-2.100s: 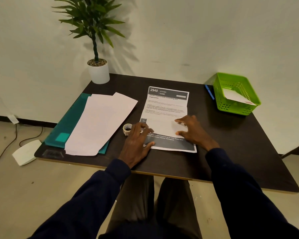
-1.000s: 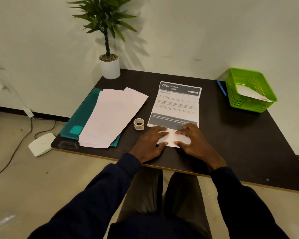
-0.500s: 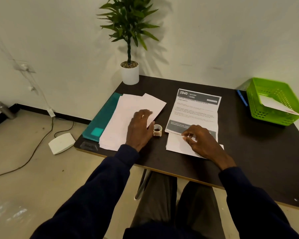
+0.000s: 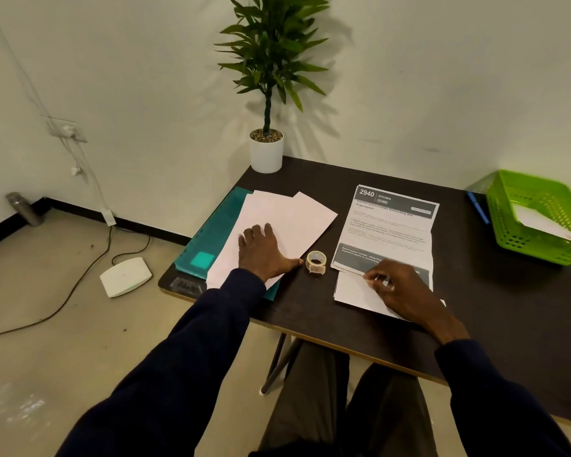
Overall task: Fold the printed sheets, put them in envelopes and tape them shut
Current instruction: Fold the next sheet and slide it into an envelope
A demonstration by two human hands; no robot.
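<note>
Since half a second ago the left hand [image 4: 263, 255] has slid further onto the stack of white paper envelopes [image 4: 279, 230], fingers spread flat, gripping nothing. The right hand [image 4: 406, 291] stays on the folded near flap of the printed white sheet [image 4: 388, 232], fingertips pressing, beside the small clear tape roll [image 4: 316, 262]. The green plastic basket [image 4: 521, 239], far right, holds one white envelope [image 4: 541, 222].

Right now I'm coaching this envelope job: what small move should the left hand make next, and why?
Probably slide the top long white envelope off its stack toward the folded printed sheet. The left hand lies flat on the envelopes, gripping nothing, while the right hand pins the folded sheet, which seems ready for inserting.
</note>
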